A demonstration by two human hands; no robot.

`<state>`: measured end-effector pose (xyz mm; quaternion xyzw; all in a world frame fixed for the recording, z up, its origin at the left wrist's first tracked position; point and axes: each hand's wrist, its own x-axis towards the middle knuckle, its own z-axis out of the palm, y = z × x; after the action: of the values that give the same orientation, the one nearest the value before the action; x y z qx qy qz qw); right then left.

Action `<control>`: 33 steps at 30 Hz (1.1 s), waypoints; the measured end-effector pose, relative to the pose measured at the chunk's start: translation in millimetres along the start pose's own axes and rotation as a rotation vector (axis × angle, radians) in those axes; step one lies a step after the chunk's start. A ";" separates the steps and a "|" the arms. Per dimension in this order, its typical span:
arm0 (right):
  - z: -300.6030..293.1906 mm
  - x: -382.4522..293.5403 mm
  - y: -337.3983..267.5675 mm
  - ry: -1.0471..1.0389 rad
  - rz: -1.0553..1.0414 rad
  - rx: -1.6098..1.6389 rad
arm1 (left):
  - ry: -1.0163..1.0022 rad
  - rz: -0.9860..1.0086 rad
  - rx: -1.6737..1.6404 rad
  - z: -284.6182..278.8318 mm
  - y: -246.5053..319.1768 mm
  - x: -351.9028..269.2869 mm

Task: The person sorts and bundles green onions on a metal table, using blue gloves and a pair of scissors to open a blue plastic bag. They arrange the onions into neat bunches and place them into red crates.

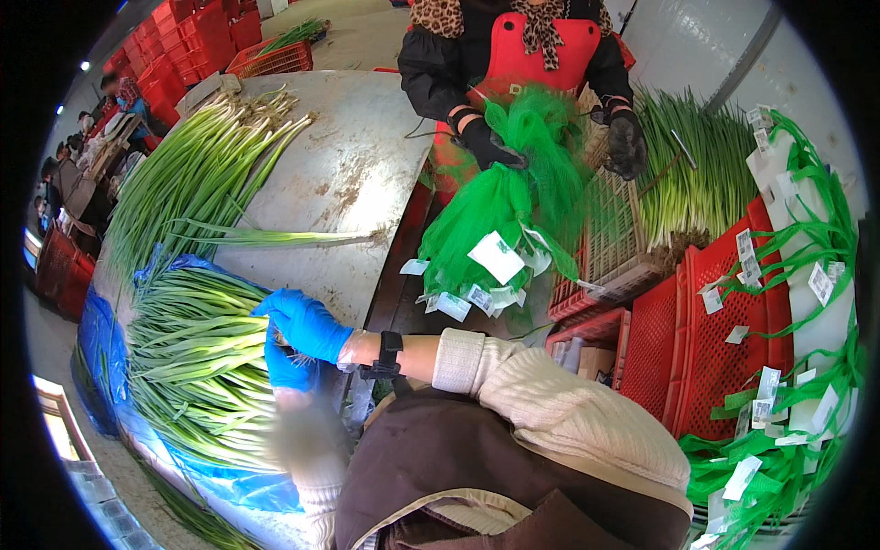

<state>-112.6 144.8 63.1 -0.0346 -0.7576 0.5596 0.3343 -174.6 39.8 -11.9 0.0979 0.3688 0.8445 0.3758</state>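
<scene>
My right hand (pixel 306 326), in a blue glove, curls over the root ends of green onions (pixel 206 350) heaped on blue plastic sheeting (pixel 240 485). Just below it and close against it is my left hand (pixel 290 368), also blue-gloved, at the same root ends. A few roots show between the two gloves. Which stalks are gripped is hidden by the fingers. A single green onion (pixel 295 237) lies across the metal table (pixel 330 151) above my hands, and a larger pile of green onions (pixel 199 165) rests beyond it with its roots away from me.
Across from me a co-worker in black gloves holds green mesh bags (pixel 481 213) with white tags. Red plastic crates (pixel 729 309) stand at the right, near upright green onions (pixel 694 165) and a hanging row of green mesh bags (pixel 811 302). Stacked red crates (pixel 199 41) stand far left.
</scene>
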 end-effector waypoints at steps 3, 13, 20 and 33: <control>2.2 0.9 2.5 0.028 -0.036 -0.034 | -0.024 -0.025 -0.081 4.8 1.2 -0.5; -1.3 -1.8 1.7 -0.047 0.130 0.052 | -0.065 -0.012 -0.018 -4.5 -4.9 0.9; 1.4 -3.8 6.6 -0.002 0.030 -0.009 | -0.029 -0.117 -0.242 -7.4 -3.2 2.6; -6.7 -10.2 11.3 -0.106 0.101 0.041 | 0.073 -0.134 -0.244 9.2 -8.2 -4.3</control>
<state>-104.7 150.2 49.5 -0.0363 -0.7599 0.5923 0.2654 -162.9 45.5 -10.6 -0.0041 0.2824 0.8592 0.4267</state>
